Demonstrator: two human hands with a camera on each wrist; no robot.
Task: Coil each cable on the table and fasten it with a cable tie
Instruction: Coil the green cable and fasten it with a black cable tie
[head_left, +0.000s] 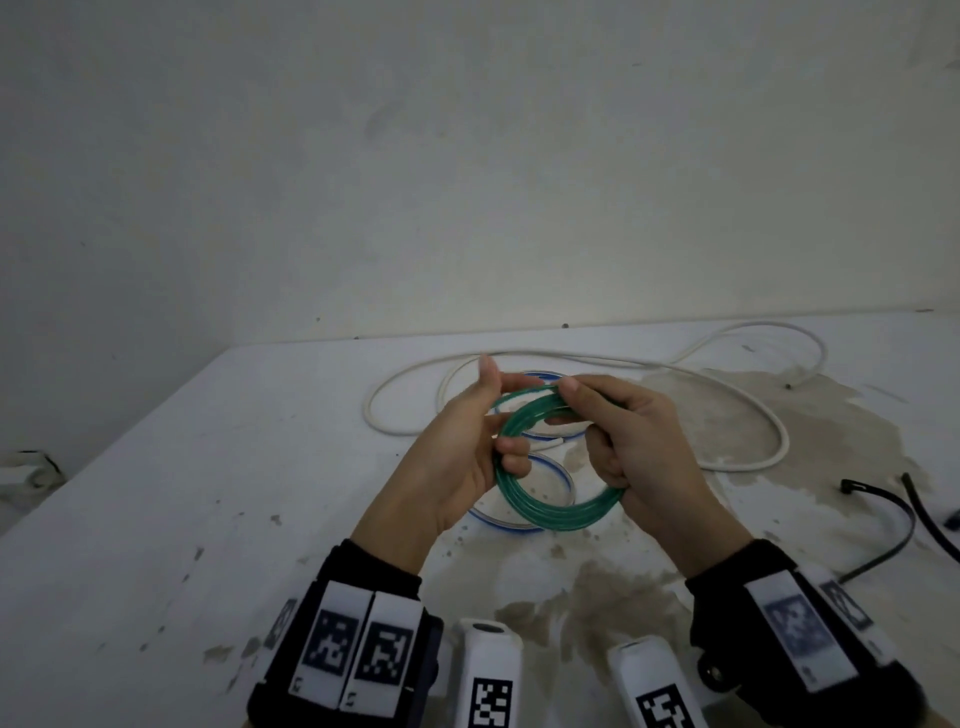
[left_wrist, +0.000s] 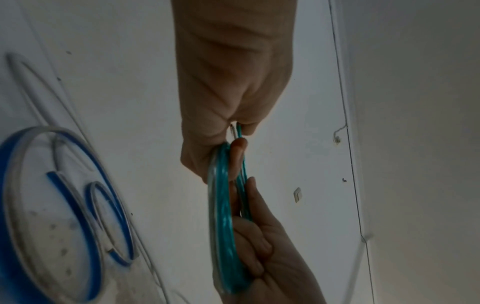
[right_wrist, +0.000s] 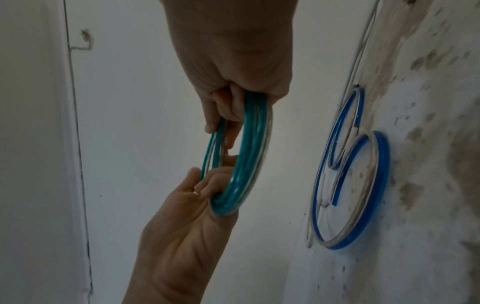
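Head view shows the left hand (head_left: 457, 457) and right hand (head_left: 639, 447) both gripping a coiled green translucent plastic cable (head_left: 550, 499), held above the stained white table (head_left: 208, 467), just over a loose blue-striped clear cable (head_left: 519, 519).

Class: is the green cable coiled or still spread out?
Coiled. The green cable forms several stacked loops, gripped by the left hand and right hand; no tie visible on it.

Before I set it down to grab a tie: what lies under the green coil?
Under the green coil lies a blue cable on the stained table; hands hide part of it.
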